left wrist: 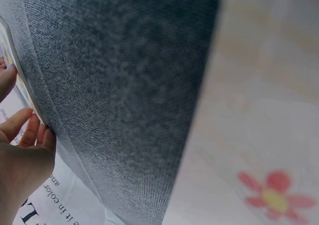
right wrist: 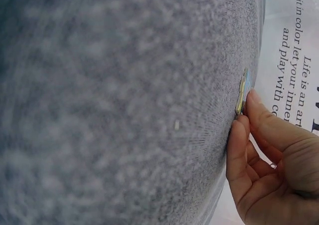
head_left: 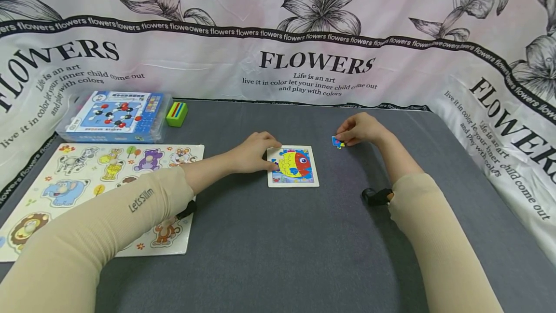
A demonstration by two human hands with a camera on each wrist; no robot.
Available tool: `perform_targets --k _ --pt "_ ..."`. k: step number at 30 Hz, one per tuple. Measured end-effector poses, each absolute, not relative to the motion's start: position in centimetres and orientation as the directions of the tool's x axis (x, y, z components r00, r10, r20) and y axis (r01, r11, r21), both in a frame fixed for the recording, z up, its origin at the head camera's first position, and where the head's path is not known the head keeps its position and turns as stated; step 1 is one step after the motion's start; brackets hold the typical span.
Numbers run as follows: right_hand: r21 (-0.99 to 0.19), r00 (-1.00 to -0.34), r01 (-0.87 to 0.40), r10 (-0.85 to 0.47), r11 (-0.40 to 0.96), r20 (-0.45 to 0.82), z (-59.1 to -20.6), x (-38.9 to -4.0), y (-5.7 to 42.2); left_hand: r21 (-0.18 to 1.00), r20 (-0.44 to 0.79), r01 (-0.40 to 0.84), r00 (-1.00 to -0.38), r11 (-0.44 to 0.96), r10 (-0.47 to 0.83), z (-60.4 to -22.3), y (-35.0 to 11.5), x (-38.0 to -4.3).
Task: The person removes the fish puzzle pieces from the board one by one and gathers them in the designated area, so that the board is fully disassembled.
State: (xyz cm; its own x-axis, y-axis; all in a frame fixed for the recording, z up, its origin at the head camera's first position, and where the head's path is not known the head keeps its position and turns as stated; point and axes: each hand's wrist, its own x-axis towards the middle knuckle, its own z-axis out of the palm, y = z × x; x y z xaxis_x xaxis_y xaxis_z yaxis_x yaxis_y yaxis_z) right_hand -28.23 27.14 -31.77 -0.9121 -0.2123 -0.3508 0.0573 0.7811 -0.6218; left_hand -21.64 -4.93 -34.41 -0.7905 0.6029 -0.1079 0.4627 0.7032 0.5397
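Note:
A small square jigsaw puzzle (head_left: 296,166) in a white frame, showing a yellow and red fish, lies mid-table. My left hand (head_left: 254,152) holds it at its left side, thumb near the lower left and fingers by the upper left corner. In the left wrist view, the left hand's thumb and fingers (left wrist: 47,135) touch the frame's edge. To the right of the puzzle, my right hand (head_left: 360,128) pinches a small blue and yellow puzzle piece (head_left: 337,142) between thumb and fingers. The right wrist view shows that piece (right wrist: 242,93) edge-on, close to the cloth.
At the left lies a large animal puzzle board (head_left: 65,168), partly under my left forearm. Behind it stand a clear plastic box with a blue molecule label (head_left: 115,115) and a green striped block (head_left: 176,114). A flower-printed cloth (head_left: 208,69) hangs behind the grey table (head_left: 278,250).

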Motion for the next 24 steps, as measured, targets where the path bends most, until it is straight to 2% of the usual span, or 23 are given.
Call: perform_targets --k 14,24 --pt "-0.585 -0.931 -0.055 -0.253 0.809 -0.262 -30.8 -28.5 26.1 0.537 -0.083 0.486 -0.783 0.689 0.617 -34.6 -5.0 -21.7" --pt "-0.659 -0.909 -0.071 -0.321 0.749 -0.266 -30.0 -28.0 22.5 0.541 -0.078 0.484 -0.785 0.688 0.614 -34.8 -5.1 -21.8"
